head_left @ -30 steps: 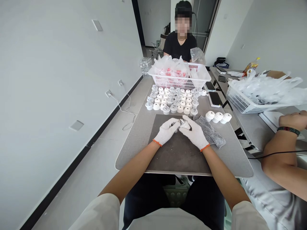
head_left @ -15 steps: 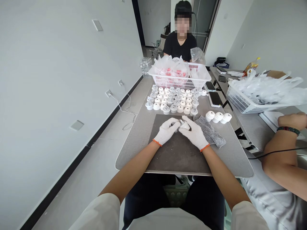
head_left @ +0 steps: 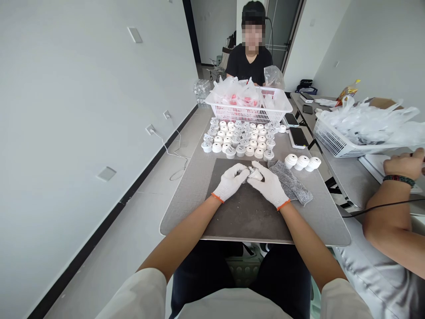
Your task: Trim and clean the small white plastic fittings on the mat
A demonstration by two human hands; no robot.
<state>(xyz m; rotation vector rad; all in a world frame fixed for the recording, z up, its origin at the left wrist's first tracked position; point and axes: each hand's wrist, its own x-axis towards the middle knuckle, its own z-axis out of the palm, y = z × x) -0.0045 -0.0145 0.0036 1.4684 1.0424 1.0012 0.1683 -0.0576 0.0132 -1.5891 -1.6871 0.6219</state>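
Note:
My left hand [head_left: 231,180], in a white knitted glove with an orange cuff, is closed at the near side of the rows of parts. Its fingertips meet those of my right hand [head_left: 267,182], gloved the same way. Between them is a small white cup-shaped part [head_left: 256,174], held tilted just above the dark brown mat [head_left: 245,212]. Both hands grip this part, and the fingers cover much of it. A grey knitted cloth [head_left: 292,181] lies beside my right hand. Beyond my hands stand several rows of round white and grey-topped parts [head_left: 249,151].
Three ribbed white parts [head_left: 302,162] stand at the right. Behind the rows is a white basket [head_left: 232,110] with plastic bags. Phones [head_left: 298,137] lie near the right edge. Another person sits opposite; a co-worker's arm [head_left: 388,204] reaches over the side table, near a second basket [head_left: 335,137].
My hands and the part between them stay almost still. At the right, the co-worker's hand has shifted slightly.

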